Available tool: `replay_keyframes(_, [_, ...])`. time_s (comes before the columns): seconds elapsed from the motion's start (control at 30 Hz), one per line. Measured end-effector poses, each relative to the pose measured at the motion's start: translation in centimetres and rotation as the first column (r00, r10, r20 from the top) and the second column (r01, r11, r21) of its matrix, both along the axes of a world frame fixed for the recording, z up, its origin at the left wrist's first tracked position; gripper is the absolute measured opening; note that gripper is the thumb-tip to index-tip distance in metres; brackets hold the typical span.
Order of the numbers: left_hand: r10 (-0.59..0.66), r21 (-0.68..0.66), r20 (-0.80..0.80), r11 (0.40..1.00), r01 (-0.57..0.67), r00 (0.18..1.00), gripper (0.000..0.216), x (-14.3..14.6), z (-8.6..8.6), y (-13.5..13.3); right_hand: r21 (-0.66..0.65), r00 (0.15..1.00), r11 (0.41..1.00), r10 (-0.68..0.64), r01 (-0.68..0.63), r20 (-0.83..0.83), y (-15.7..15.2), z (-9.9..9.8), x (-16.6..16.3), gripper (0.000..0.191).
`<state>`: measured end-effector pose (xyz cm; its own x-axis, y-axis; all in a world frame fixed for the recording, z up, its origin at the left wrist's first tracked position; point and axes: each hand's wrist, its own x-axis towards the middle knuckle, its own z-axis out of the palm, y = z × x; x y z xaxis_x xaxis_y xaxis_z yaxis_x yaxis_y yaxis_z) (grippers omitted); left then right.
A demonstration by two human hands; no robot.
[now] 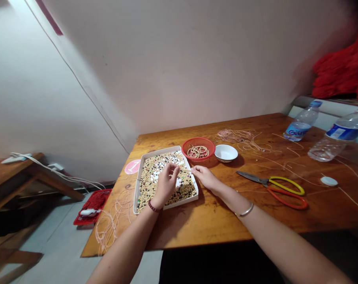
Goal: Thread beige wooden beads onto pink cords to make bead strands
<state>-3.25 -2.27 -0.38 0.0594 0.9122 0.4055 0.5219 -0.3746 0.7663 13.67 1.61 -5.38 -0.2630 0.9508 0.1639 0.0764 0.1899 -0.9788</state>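
Note:
A shallow white tray full of small beige, black and a few green beads lies on the wooden table, its white bottom showing in the middle. Over the tray is my left hand, thumb and fingers pinched together; what they hold is too small to make out. My right hand is at the tray's right edge, fingertips closed on what looks like a thin cord stretching toward the left hand. Just behind, a red plastic basket holds beaded strands, with a white bowl beside it.
Scissors with yellow and orange handles lie right of my right arm. Loose cords spread at the back, and more hang at the left edge. Two plastic bottles and a white round lid are at the right.

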Motion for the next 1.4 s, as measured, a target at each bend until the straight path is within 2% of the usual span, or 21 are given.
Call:
replay_keyframes(0.07, [-0.004,-0.091,0.151,0.996,0.018,0.988,0.027,0.0,0.0,0.3,-0.01,1.0,1.0,-0.006,0.006,0.002,-0.1,0.1,0.0,0.029])
replay_keyframes(0.17, [0.002,-0.19,0.278,0.98,0.053,0.961,0.037,0.0,0.1,0.5,-0.015,1.0,1.0,-0.003,0.003,0.01,-0.2,0.3,0.0,0.028])
replay_keyframes(0.33, [0.055,-0.289,0.335,0.956,0.047,0.941,0.048,0.0,0.6,0.3,-0.042,1.0,0.999,-0.008,0.008,0.0,-0.3,0.5,-0.1,0.028])
replay_keyframes(0.53, [0.208,-0.375,0.444,0.927,-0.031,0.872,0.047,0.1,0.6,0.4,-0.066,0.999,0.998,0.019,-0.02,-0.026,-0.7,0.8,-0.2,0.027])
replay_keyframes(0.7, [0.215,-0.451,0.529,0.891,0.058,0.821,0.046,-0.1,-0.1,0.9,-0.079,0.998,0.996,0.03,-0.035,-0.057,-0.9,0.9,-0.2,0.027])
replay_keyframes(0.8, [0.172,-0.418,0.519,0.906,0.072,0.837,0.043,-0.2,-0.2,0.9,-0.106,0.997,0.993,0.038,-0.044,-0.063,-0.9,0.7,-0.3,0.03])
replay_keyframes(1.03, [0.191,-0.333,0.469,0.943,-0.028,0.862,0.039,0.1,0.2,0.7,-0.175,0.992,0.984,0.024,-0.045,-0.121,-0.7,0.7,-0.3,0.033])
replay_keyframes(1.2, [0.173,-0.291,0.451,0.956,-0.039,0.876,0.038,0.2,0.3,0.7,-0.127,0.995,0.992,0.012,-0.025,-0.102,-0.4,0.5,-0.3,0.039])
replay_keyframes(1.4, [0.113,-0.134,0.323,0.988,-0.073,0.94,0.036,0.3,0.1,0.5,-0.049,0.998,0.999,0.009,-0.012,-0.056,-0.5,0.7,-0.3,0.045])
